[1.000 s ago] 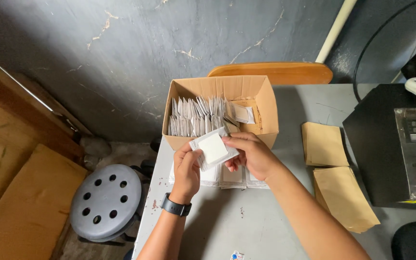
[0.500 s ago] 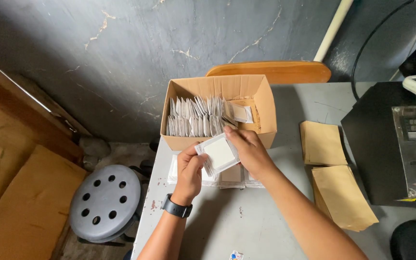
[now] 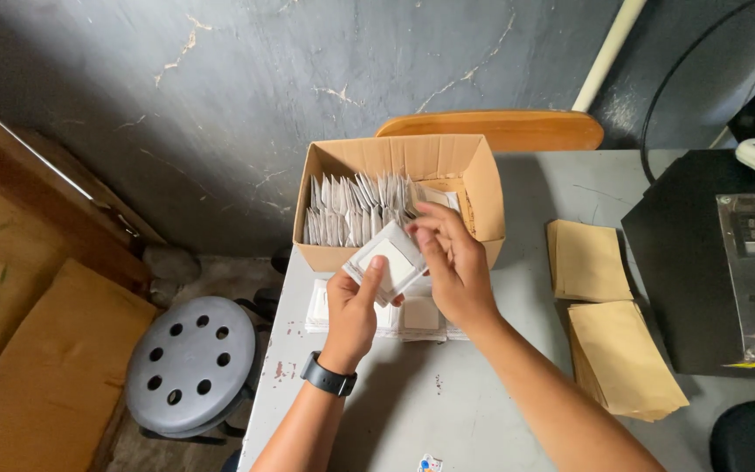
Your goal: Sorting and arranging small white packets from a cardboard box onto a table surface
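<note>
My left hand (image 3: 352,310) holds a small white square packet (image 3: 388,260) just in front of an open cardboard box (image 3: 481,199). My right hand (image 3: 452,267) rests against the packet's right edge, its fingers reaching up over the box's front wall. Inside the box stand several more white packets (image 3: 356,210) in a row. A black watch (image 3: 328,377) is on my left wrist. More white packets (image 3: 419,315) lie flat on the grey table (image 3: 447,411) under my hands.
Two stacks of brown envelopes (image 3: 589,260) (image 3: 622,358) lie to the right. A black machine (image 3: 727,262) with a red button stands at the right edge. A grey stool (image 3: 190,365) sits left of the table, an orange chair back (image 3: 500,129) behind the box.
Both hands have lifted the packet slightly toward the box; my right fingers now reach over the box's front edge.
</note>
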